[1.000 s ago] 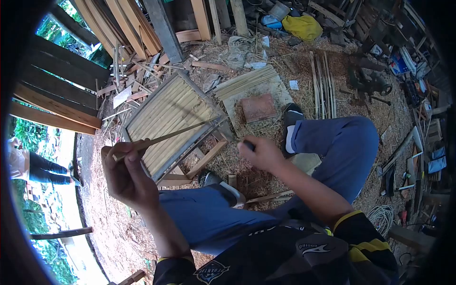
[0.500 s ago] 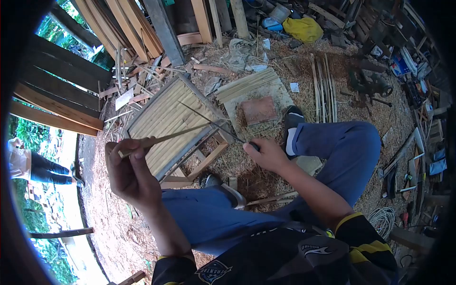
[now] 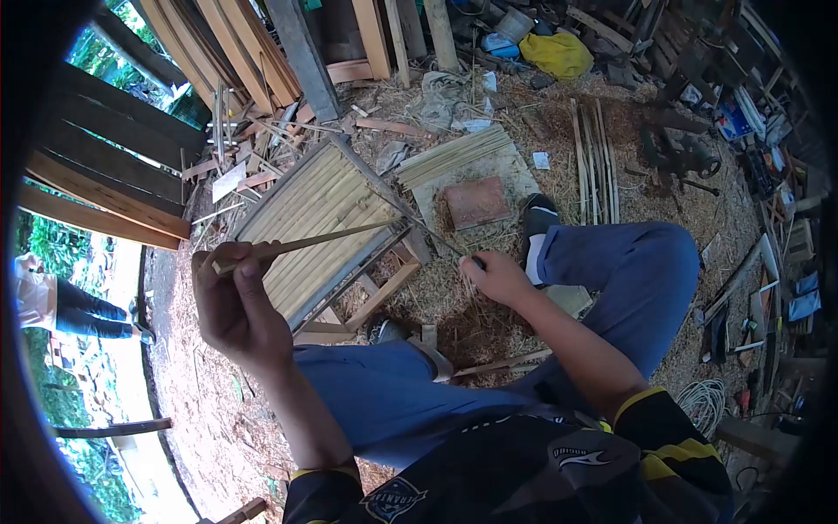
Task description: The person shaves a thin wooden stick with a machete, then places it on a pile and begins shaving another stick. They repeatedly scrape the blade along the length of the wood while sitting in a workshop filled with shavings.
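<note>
My left hand pinches one end of a narrow bamboo strip, raised over a low slatted bamboo panel in a dark frame. From there the strip points right and slightly up, its far end overlapping the panel's corner. My right hand is closed around the dark handle of a knife. Its thin blade slants up and left, crossing near the strip's far end in this view. A bundle of thin strips lies on a pale board beyond, beside a reddish block.
More long strips lie on the shavings-covered floor at right. A metal vise-like tool sits farther right, near cluttered scrap. Planks lean at the back left. Another person stands outside at far left. Coiled cable lies lower right.
My right hand has moved slightly right and the knife has drawn back toward me, its blade now lower against the panel's edge. The strip's far end has shifted a little right and up.
</note>
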{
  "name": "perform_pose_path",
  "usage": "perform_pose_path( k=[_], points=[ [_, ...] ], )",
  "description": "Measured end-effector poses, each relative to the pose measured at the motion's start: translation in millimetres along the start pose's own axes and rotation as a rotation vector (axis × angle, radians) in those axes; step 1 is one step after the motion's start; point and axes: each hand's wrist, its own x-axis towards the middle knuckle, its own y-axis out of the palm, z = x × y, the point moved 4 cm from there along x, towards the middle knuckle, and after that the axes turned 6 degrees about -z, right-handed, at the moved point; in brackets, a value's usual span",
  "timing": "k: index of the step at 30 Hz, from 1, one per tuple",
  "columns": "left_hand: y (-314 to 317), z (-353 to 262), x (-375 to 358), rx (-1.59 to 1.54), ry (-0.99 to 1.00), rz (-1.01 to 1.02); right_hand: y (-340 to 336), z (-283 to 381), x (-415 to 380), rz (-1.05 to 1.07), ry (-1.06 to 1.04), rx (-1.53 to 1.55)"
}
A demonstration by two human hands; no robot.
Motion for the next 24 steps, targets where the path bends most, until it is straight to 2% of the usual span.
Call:
perform_pose_path(
  k=[5, 8, 11, 14, 15, 18, 21, 24],
  points=[
    [-1.2, -0.4, -3.9, -0.002, -0.05, -0.034, -4.8, 54.2, -16.1, 0.054, -0.059, -0.023],
    [-3.7, -0.6, -7.4, 0.0, -0.04, -0.028, -11.7, 116.6, -40.7, 0.041, -0.274, 0.17],
    [-1.8, -3.0, -12.2, 0.026, -0.011, -0.049, -7.6, 113.9, -42.5, 0.041, -0.304, 0.189],
    [-3.8, -6.7, -14.5, 0.06, 0.003, -0.05, 6.6, 45.0, -11.0, 0.004, -0.097, 0.139],
    [-3.5, -6.4, -13.3, 0.067, 0.011, -0.048, 3.4, 41.6, -12.8, 0.044, -0.007, 0.178],
    [-4.4, -4.1, -11.4, 0.035, -0.007, -0.048, -5.9, 79.4, -26.8, 0.045, -0.121, 0.02],
    [-4.4, -1.9, -9.4, 0.061, -0.03, -0.09, -9.1, 102.6, -39.7, 0.051, -0.294, 0.154],
    [-5.2, 1.2, -8.2, 0.037, -0.034, -0.115, 15.4, 32.0, -11.6, -0.05, -0.063, 0.16]
  ],
)
